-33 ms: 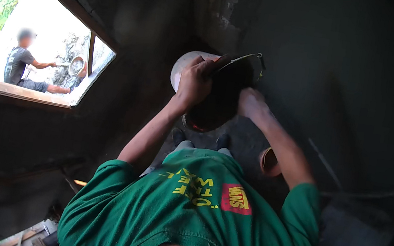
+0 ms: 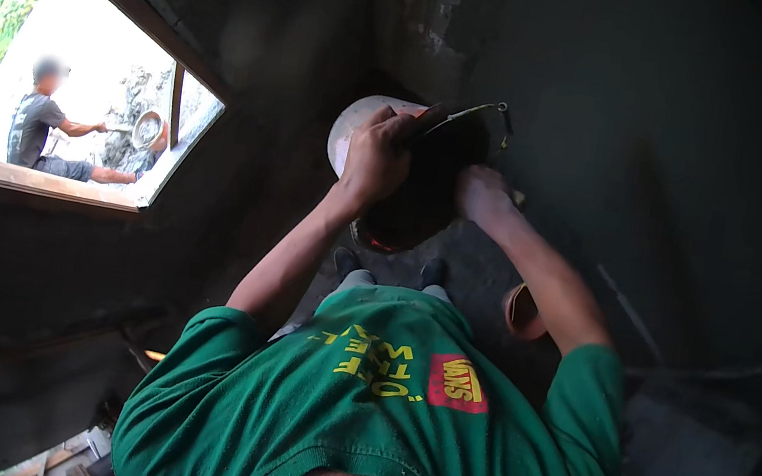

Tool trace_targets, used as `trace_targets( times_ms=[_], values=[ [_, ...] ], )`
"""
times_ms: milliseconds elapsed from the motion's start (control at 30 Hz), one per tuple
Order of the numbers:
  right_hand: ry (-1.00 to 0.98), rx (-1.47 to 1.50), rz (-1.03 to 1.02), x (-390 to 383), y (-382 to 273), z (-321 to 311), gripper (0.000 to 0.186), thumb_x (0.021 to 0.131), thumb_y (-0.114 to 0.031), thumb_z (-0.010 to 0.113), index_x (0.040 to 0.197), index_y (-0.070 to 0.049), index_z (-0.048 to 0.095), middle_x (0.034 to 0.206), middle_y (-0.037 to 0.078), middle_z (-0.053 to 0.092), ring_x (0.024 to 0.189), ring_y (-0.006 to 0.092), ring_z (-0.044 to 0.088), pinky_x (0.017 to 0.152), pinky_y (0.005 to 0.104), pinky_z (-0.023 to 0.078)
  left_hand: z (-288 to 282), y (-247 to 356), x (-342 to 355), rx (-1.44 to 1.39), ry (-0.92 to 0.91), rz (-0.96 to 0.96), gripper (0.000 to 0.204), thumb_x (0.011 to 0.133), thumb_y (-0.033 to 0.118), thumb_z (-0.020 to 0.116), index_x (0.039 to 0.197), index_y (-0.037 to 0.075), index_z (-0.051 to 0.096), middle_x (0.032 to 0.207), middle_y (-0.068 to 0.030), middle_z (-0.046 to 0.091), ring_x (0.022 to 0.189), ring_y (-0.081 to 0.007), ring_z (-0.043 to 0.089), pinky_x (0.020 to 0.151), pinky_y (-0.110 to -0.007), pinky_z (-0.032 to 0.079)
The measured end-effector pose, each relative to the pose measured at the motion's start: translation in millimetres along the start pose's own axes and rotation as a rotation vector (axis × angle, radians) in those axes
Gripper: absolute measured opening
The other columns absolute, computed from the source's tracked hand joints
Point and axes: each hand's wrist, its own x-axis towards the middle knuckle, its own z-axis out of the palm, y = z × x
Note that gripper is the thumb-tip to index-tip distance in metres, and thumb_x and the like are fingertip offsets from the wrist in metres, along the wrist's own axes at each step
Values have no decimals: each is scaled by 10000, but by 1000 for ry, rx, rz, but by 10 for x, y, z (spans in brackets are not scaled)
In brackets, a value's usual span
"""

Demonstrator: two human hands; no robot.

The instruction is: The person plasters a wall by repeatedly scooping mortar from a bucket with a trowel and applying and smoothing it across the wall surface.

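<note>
"Between the forearms, what is the left hand [image 2: 378, 158] doing?"

"It is wrapping its fingers tightly around a dark upper edge of the bucket-like vessel [image 2: 434, 172]. That vessel is hanging or resting, I cannot tell which, ahead of the shoes [image 2: 433, 272], and its wire bail [image 2: 467, 112] is sticking out to the upper right."

"And the right hand [image 2: 484, 196]?"

"It is showing blurred at the vessel's right side. Whether it is pinching something or merely curling, I cannot tell."

"What else is showing?"

"A pale rounded wall [image 2: 344, 135] is peeking out behind the left hand, and an orange-brown pot [image 2: 524, 315] is lying near the right forearm. Beyond the window opening, a co-worker [image 2: 35, 121] is sitting and holding a round pan [image 2: 149, 129] at arm's length."

"How should the hold be going?"

"To my mind, the left hand should be bearing the weight with a straight wrist, so the vessel is not rocking against the right. Meanwhile the right fingers should be avoiding that bail's free end."
</note>
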Motion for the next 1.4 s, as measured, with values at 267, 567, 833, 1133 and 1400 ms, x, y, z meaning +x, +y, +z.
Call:
trace_targets(
  times_ms=[267, 567, 833, 1133, 1400],
  values=[
    [184, -114, -396, 628, -750, 748, 198, 790, -245, 584, 876, -115, 706, 848, 152, 692, 775, 304, 689, 724, 444, 556, -698, -461, -82, -123, 17, -10, 396, 638, -49, 549, 998, 57, 674, 843, -152, 589, 833, -331, 609, 733, -396, 495],
    [420, 435, -528, 827, -1589, 728, 191, 770, -236, 639, 909, -107, 657, 803, 166, 666, 755, 366, 657, 665, 441, 555, -1253, -1167, -328, -104, 360, -207, 459, 611, -16, 583, 1063, 4, 655, 989, -173, 641, 954, -334, 617, 882, -377, 484],
    [359, 573, -533, 823, -1432, -144, 301, 760, -158, 697, 1032, -42, 643, 846, 208, 666, 828, 349, 671, 692, 364, 546, -1391, -1265, -372, -199, 540, -370, 454, 619, -53, 545, 1064, -63, 631, 1039, -173, 649, 1036, -279, 618, 954, -337, 444],
    [363, 243, -464, 727, -468, -1649, 250, 775, -251, 697, 939, -75, 630, 741, 216, 643, 733, 401, 648, 609, 415, 527, -1155, -1178, -35, -118, 761, -374, 483, 617, -89, 506, 1081, -61, 637, 1046, -120, 655, 1043, -210, 616, 961, -304, 441],
    [-86, 637, 35, 1175, 1079, -3552, 206, 846, -247, 663, 879, -56, 590, 633, 18, 551, 506, 104, 539, 449, 257, 467, -671, -1320, 46, -151, 831, -507, 509, 658, -142, 456, 1141, -80, 603, 1186, -126, 604, 1146, -205, 565, 1019, -301, 396]
  ],
)
